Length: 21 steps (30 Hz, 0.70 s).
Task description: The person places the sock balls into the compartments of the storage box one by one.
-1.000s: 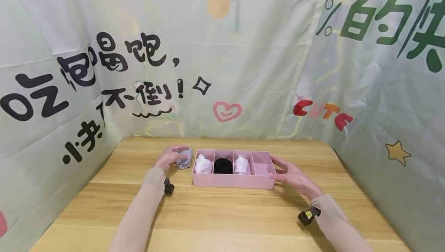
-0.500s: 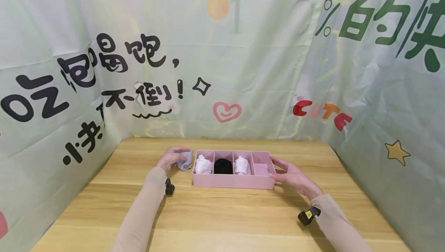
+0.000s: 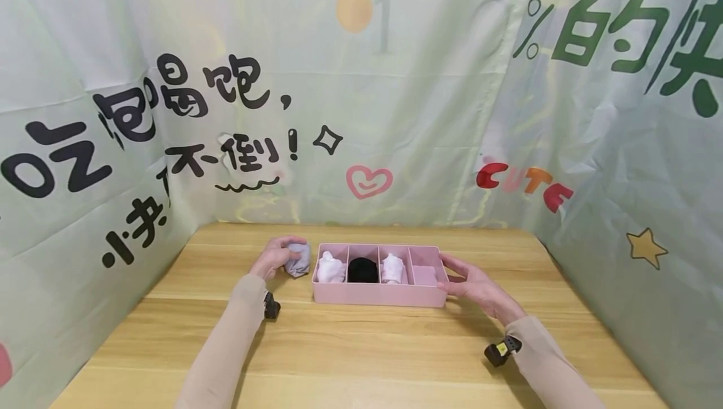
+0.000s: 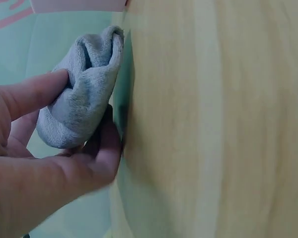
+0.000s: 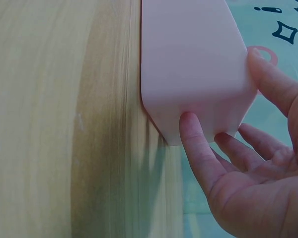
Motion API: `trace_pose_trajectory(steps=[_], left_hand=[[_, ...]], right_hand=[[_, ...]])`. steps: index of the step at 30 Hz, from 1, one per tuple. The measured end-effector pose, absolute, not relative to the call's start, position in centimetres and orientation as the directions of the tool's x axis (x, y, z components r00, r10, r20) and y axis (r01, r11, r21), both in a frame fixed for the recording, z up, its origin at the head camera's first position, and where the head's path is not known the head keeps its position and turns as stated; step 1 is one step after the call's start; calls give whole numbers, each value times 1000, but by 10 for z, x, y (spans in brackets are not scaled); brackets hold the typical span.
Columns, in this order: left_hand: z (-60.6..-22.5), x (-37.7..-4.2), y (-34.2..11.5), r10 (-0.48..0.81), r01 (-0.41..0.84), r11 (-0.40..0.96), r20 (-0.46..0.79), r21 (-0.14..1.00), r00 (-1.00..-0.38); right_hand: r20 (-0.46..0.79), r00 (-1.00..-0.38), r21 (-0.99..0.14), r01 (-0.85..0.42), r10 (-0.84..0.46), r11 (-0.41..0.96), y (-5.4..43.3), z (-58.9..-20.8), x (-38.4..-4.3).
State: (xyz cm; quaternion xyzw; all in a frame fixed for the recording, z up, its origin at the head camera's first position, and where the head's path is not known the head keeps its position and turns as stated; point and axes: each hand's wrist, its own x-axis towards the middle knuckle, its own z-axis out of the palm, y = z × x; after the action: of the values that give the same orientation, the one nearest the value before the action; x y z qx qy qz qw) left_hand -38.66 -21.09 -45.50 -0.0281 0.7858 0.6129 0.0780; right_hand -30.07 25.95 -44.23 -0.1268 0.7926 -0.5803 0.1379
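My left hand (image 3: pixel 277 255) holds a balled-up grey sock (image 4: pixel 84 89) between thumb and fingers. In the left wrist view its soft folds show at the top, close beside the wooden table (image 4: pixel 228 124). To the right of it stands a pink divided box (image 3: pixel 378 294). From left to right its compartments hold a white rolled sock (image 3: pixel 330 268), a black one (image 3: pixel 363 270) and a second white one (image 3: pixel 392 268); the rightmost shows its bare bottom. My right hand (image 3: pixel 480 286) grips the box's right end, thumb and fingertips against its rim and walls.
A pale printed cloth (image 3: pixel 423 114) hangs round the table's back and sides, close behind the box. Small black cameras (image 3: pixel 272 306) sit on both wrists.
My left hand has shifted slightly left with the grey sock, widening the gap to the box, and the sock has turned a little. My right hand and the box stay put.
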Motion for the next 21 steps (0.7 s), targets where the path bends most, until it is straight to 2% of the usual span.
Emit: trace_pose_trajectory(steps=[5,13,21], left_hand=[[-452,-385,-214,77,-121,216,-141,969,-987],[-442,-382,-214,-49,-6,291,9,957,-999],[-436,-372,-210,-68,80,279,103,957,-992]], right_hand=[[-70,-930,-953,-44,-360,299,259,-442,-301],[-69,-932,-954,-43,-357,298,259,-439,-301],[-73,-934,-956,-35,-350,292,259,-443,-300]])
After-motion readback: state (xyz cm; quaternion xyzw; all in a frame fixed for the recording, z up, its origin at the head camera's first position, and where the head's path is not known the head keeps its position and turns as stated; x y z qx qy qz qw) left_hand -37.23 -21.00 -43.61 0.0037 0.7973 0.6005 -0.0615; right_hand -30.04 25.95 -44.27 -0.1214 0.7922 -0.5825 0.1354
